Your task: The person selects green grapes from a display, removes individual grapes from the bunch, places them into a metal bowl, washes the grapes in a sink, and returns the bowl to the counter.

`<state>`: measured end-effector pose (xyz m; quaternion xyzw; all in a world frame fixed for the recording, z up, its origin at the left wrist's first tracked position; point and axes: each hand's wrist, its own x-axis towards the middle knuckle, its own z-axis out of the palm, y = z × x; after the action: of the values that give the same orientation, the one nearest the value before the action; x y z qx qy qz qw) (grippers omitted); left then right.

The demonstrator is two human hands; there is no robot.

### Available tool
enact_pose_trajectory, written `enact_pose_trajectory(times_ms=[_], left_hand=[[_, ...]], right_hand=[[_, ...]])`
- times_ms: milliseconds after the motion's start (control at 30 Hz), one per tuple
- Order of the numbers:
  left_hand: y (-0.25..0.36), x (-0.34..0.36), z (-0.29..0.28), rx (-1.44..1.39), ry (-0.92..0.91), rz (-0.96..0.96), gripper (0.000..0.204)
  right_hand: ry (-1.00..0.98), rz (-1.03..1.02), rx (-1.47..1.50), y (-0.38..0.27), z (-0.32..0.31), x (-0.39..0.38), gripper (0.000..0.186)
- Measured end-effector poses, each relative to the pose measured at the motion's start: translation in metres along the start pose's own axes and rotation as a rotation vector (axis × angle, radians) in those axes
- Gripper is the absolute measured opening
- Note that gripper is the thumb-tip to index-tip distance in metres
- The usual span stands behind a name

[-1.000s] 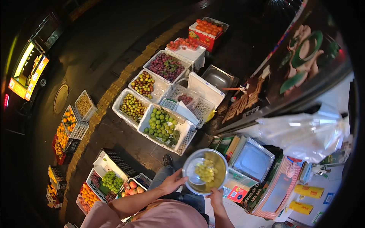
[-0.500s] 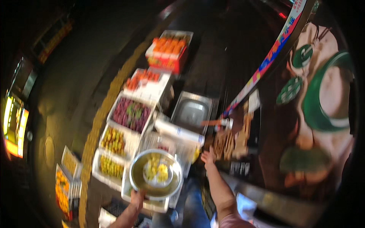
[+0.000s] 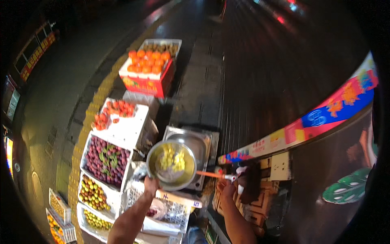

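My left hand [image 3: 152, 185] grips the near rim of a round metal bowl [image 3: 191, 158]. Small yellow-green fruit [image 3: 172, 160] lies in the bowl, its kind too blurred to name. The bowl hangs over the near left part of a stainless steel sink [image 3: 208, 142] and hides much of it. An orange pipe [image 3: 209, 174] runs from a grey tap [image 3: 231, 177] toward the bowl's right edge. Just below the tap, my right hand [image 3: 226, 189] has its fingers bent up against it; they are small and partly hidden.
On the left stand trays of purple plums [image 3: 103, 156], brown-green fruit [image 3: 93, 191] and green fruit [image 3: 95, 219]. Beyond them are strawberries [image 3: 118, 110] and a red box of orange fruit [image 3: 148, 63]. A white crate [image 3: 178, 213] is below the bowl. A colourful printed strip [image 3: 300, 130] edges the right side.
The bowl has moved away from me, off the crates to over the sink, with my left hand on its rim. My right hand has gone from spread fingers to the tap.
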<state>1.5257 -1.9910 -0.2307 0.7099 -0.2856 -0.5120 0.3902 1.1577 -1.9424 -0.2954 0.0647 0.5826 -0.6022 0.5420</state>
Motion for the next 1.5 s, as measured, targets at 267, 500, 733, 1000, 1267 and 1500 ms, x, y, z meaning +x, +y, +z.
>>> enact_pose_trajectory(times_ms=[267,500,733,1000,1267,1500], left_hand=[[-0.054,0.1,0.047,0.591,0.192,-0.105,0.049],[-0.097,0.136,0.078,0.72,0.097,-0.225,0.053],[-0.165,0.153,0.099,0.66,0.024,0.016,0.061],[-0.151,0.138,0.099,0.985,-0.202,-0.209,0.058],[-0.157,0.138,0.085,1.034,-0.308,-0.176,0.061],[-0.169,0.141,0.097,0.868,-0.249,-0.222,0.067]], right_hand=[[-0.619,-0.763,-1.402,0.071,0.099,0.034,0.032],[-0.874,-0.155,-2.481,0.065,0.117,0.113,0.025],[-0.91,-0.191,-2.372,0.058,0.13,0.121,0.05],[-0.662,-0.295,-2.149,0.058,0.128,0.129,0.035],[-0.858,-0.37,-2.311,0.066,0.132,0.119,0.027],[-0.832,-0.384,-2.263,0.066,0.135,0.113,0.027]])
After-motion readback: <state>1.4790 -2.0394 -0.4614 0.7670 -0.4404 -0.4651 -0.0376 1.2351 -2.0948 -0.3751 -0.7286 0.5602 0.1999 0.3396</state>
